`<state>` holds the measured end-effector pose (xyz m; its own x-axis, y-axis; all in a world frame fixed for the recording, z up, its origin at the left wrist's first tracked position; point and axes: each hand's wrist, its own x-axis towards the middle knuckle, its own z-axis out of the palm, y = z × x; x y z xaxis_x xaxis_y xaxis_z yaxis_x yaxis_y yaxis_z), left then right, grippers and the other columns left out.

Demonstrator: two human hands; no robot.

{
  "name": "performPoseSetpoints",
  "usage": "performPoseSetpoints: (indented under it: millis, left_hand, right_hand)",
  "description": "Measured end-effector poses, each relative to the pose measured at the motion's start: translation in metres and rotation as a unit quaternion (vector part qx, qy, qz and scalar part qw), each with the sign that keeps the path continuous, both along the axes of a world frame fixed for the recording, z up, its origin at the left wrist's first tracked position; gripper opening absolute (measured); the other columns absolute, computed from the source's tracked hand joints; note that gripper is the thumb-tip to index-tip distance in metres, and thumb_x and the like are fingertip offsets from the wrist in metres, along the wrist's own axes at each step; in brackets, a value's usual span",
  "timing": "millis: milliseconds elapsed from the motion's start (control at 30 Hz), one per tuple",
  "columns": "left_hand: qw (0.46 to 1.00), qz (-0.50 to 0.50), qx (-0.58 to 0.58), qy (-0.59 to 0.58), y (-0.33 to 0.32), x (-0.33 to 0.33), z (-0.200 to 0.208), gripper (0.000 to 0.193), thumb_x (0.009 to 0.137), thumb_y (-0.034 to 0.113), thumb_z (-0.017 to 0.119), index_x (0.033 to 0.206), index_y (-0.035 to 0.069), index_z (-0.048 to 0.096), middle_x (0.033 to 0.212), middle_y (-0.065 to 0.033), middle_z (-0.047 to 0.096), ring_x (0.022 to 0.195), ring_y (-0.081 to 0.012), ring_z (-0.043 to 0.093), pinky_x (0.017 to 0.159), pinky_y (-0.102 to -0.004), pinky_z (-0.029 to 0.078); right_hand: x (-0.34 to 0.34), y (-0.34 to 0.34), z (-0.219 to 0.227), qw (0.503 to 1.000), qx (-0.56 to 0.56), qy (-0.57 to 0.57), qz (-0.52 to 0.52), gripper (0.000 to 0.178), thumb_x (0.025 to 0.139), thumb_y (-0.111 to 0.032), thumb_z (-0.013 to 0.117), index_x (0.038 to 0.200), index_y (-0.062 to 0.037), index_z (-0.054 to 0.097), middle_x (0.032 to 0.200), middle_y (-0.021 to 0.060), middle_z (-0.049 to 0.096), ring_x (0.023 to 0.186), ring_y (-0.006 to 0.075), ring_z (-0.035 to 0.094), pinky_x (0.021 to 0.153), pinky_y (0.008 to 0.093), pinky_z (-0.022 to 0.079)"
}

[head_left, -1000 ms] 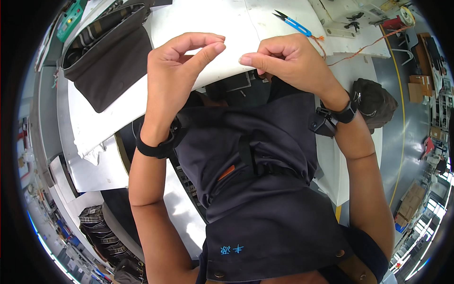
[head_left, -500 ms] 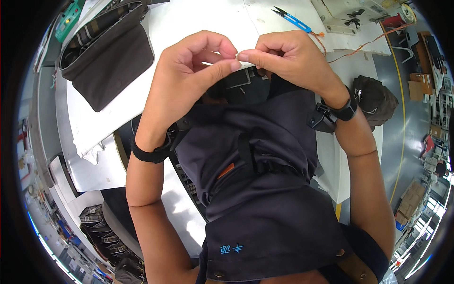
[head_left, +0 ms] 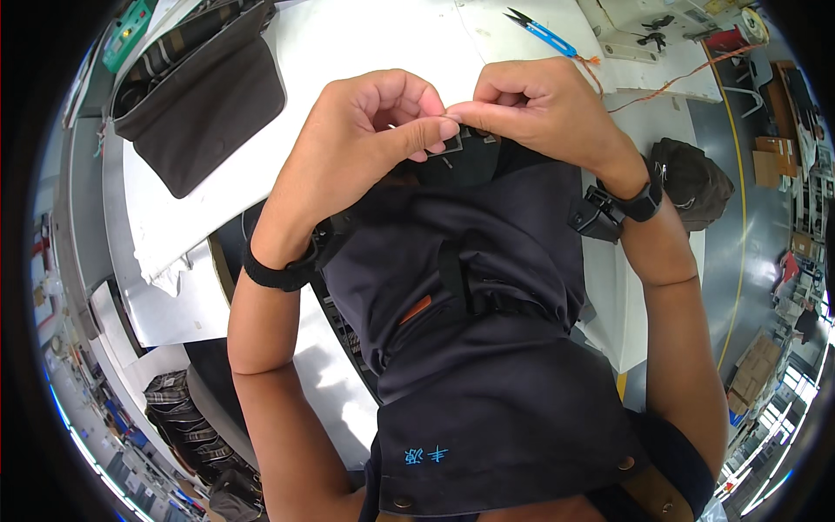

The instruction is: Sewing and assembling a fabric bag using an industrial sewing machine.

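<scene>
Above the near edge of the white table (head_left: pixel 374 39), my two hands meet fingertip to fingertip. My left hand (head_left: pixel 361 130) is closed in a pinch of thumb and index finger, the other fingers curled behind. Against it, my right hand (head_left: pixel 552 109) pinches too, its thumb pointing left. Whatever lies between the fingertips is too small to make out. A dark brown fabric bag with a wide flap (head_left: pixel 213 113) lies to the left of my left hand. Beyond my right hand rest blue thread snips (head_left: pixel 544 33), blades pointing away to the left.
An orange cord (head_left: pixel 683 83) runs from the snips toward a spool (head_left: pixel 748 28) at the far right. A dark bundled bag (head_left: pixel 691 184) sits beside my right wrist. My dark apron (head_left: pixel 496 409) covers my lap. At lower left lie plaid bags (head_left: pixel 174 413). A green device (head_left: pixel 126 36) stands far left.
Both hands have come slightly nearer to me, still pinched together. The left thumb and fingers have shifted a little to the right. The bag and snips stay in place.
</scene>
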<state>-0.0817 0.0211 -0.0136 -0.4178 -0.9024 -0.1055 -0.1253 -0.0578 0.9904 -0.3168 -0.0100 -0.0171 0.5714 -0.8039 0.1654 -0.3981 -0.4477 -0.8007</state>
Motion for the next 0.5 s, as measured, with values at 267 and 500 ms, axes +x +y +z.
performPoseSetpoints:
  millis: [267,500]
  left_hand:
    - [0.994,0.053,0.015,0.096,0.007,-0.01,-0.01,0.014,0.093,0.01,0.08,0.098,0.0,0.071,0.084,-0.002,0.072,0.074,-0.005,0.066,0.061,-0.0191,0.053]
    - [0.988,0.016,0.011,0.152,0.007,-0.007,-0.012,0.012,0.092,0.006,0.08,0.097,0.001,0.07,0.085,-0.0034,0.073,0.074,-0.0068,0.067,0.063,-0.0196,0.053]
  right_hand:
    - [-0.001,0.002,0.003,1.0,-0.019,-0.009,-0.02,0.029,0.092,-0.025,0.079,0.075,-0.0029,0.07,0.056,-0.0003,0.052,0.052,0.007,0.041,0.048,0.0264,0.031]
    - [-0.002,0.001,0.006,0.992,0.098,-0.075,0.028,0.028,0.093,-0.023,0.08,0.075,-0.0031,0.072,0.059,-0.0052,0.056,0.056,0.0021,0.042,0.05,0.0233,0.031]
